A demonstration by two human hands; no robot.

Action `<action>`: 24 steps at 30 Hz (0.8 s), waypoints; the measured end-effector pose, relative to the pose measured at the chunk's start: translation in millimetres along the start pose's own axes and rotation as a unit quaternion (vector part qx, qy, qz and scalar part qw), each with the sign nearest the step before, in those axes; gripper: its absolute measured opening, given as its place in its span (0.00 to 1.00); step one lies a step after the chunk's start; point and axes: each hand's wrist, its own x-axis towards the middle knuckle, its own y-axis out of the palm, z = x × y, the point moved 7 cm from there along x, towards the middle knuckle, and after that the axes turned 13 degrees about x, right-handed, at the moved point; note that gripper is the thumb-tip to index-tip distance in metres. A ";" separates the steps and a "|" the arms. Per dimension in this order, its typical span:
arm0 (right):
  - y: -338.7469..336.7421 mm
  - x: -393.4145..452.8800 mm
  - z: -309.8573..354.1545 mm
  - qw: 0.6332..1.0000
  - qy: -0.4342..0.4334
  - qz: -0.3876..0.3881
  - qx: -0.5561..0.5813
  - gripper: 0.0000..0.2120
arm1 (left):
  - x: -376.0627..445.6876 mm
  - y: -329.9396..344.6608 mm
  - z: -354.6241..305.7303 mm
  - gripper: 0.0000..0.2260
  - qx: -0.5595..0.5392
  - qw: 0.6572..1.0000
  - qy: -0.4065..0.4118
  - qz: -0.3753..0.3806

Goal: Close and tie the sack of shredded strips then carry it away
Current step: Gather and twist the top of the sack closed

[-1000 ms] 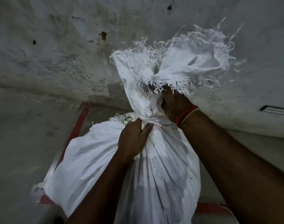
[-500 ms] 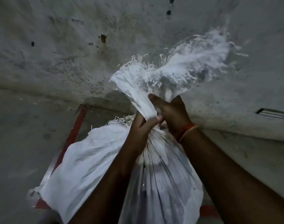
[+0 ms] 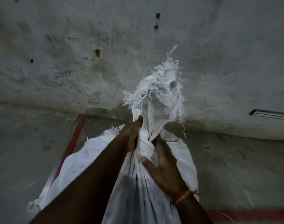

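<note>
Leaning against grey concrete wall (image 3: 73,54), propped on concrete floor (image 3: 17,159): big white woven sack (image 3: 154,199), body bulging full, likely left standing so mouth can be worked from above. Landmark: cinched neck (image 3: 144,146).

Above neck: frayed mouth of sack (image 3: 159,92) flaring up, loose white threads sticking out, bunched into a tail, probably the free end for knotting. Contents not visible, sealed below cinch.

Left of neck: left hand (image 3: 131,135), fingers curled round gathered fabric just under the flare, thumb pointing up along it. Judged holding the twist tight so nothing unwinds.

Right of neck and just below: right hand (image 3: 162,160), fingers wrapped round behind the pleats, thumb spread across front of the fabric, clamping it; fingertips hidden behind the cloth. Looks like bracing the bundle while the knot gets drawn. Orange thread band (image 3: 181,196) on that wrist.

Far left of neck: red metal bar (image 3: 73,139) running down behind sack, touching or not cannot tell.

Far right of neck, on wall: dark slot (image 3: 270,113).

Knot seems formed or nearly; not yet lifted, carrying still to do.

No print, brand or label readable on sack; none on wall.
</note>
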 end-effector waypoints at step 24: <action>-73.1 -84.0 21.7 0.994 0.013 -0.097 0.044 0.36 | -205.7 15.8 -21.0 0.07 0.292 0.871 0.322 -0.228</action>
